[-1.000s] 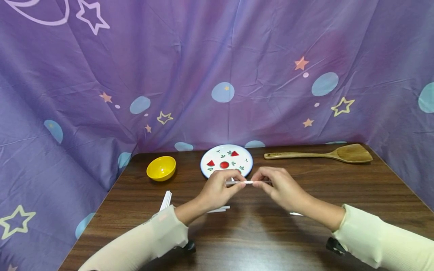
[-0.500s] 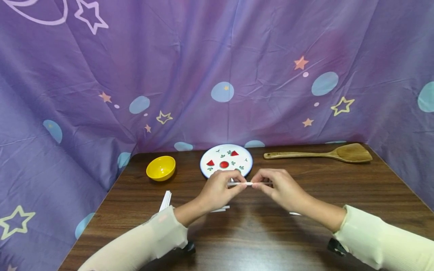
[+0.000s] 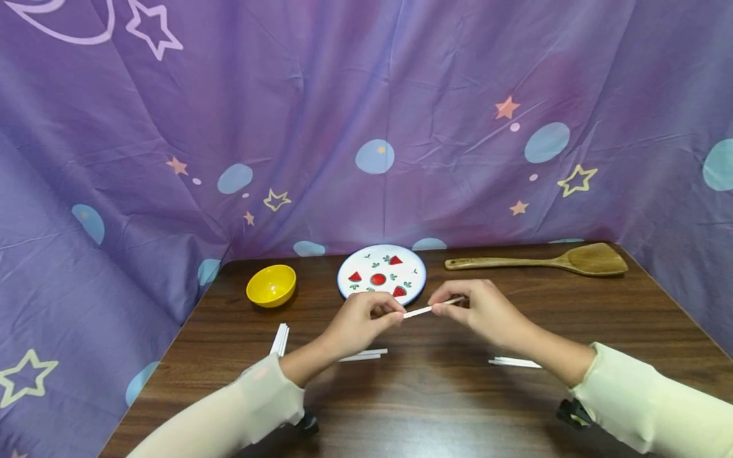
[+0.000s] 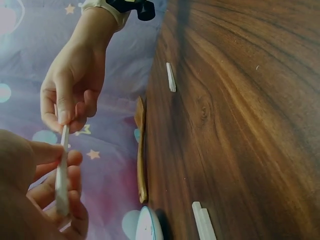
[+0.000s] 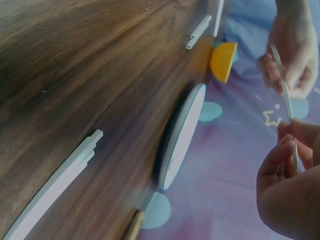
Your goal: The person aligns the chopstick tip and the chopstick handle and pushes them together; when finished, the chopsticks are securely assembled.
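Note:
A thin white stick (image 3: 417,312) is held up above the table, in front of the plate, tilted with its right end higher. My left hand (image 3: 366,321) pinches its left part between thumb and fingers. Farther along, my right hand (image 3: 483,312) pinches the right part. In the left wrist view the stick (image 4: 62,175) runs between both hands, and in the right wrist view the same stick (image 5: 286,97) looks straight. Below my left hand lie white sticks (image 3: 366,354), partly hidden by it. More white sticks (image 3: 515,362) lie by my right wrist.
A bundle of white sticks (image 3: 279,340) lies at the left, partly behind my left sleeve. At the back stand a yellow bowl (image 3: 272,286) and a fruit-patterned plate (image 3: 381,273). A wooden spatula (image 3: 535,261) lies back right, before a purple curtain (image 3: 321,127).
My hands have moved slightly apart, the left a little down and left, the right slightly up. The stick has gone from level to tilted, with more of it showing between the hands.

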`<state>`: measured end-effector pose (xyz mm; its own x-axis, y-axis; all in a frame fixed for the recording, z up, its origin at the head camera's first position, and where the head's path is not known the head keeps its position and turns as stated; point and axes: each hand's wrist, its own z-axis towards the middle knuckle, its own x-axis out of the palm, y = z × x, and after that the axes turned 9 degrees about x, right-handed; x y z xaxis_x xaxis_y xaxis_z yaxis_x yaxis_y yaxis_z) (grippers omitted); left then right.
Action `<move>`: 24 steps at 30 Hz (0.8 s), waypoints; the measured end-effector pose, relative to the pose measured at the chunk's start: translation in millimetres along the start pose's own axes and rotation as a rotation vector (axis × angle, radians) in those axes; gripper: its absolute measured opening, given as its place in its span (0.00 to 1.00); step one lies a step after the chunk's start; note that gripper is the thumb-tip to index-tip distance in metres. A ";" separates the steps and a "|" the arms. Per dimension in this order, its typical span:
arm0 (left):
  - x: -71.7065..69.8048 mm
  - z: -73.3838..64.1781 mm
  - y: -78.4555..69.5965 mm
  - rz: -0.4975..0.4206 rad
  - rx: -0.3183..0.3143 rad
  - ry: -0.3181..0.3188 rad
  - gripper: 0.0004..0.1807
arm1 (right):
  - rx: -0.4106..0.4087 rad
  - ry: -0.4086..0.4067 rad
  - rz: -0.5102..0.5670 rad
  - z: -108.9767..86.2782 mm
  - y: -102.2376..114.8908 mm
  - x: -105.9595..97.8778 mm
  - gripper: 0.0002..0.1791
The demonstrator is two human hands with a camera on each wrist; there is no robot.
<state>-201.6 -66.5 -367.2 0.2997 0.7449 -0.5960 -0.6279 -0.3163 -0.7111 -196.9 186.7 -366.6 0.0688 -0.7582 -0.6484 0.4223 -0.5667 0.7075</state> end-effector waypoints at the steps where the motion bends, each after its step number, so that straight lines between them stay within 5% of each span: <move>1: 0.0 -0.9 0.4 -0.023 -0.006 0.005 0.04 | 0.020 -0.003 0.015 1.0 -0.4 -1.3 0.02; 7: 8.0 -4.5 1.3 -0.152 -0.069 0.019 0.02 | 0.137 0.016 0.300 7.6 1.0 -3.1 0.10; 12: 20.4 -6.5 -3.5 -0.272 -0.119 0.014 0.07 | 0.158 0.014 0.513 13.7 6.1 3.0 0.20; 18: 30.8 -9.2 -7.7 -0.314 -0.073 -0.026 0.18 | 0.199 0.037 0.540 18.8 7.9 11.1 0.22; 24: 30.8 -14.9 -5.9 -0.315 -0.079 -0.010 0.18 | 0.206 0.083 0.535 18.3 3.6 12.9 0.24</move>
<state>-178.0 -50.5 -386.9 0.4631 0.8190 -0.3388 -0.4474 -0.1139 -0.8870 -211.0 169.0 -367.3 0.2988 -0.9333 -0.1995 0.1255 -0.1688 0.9776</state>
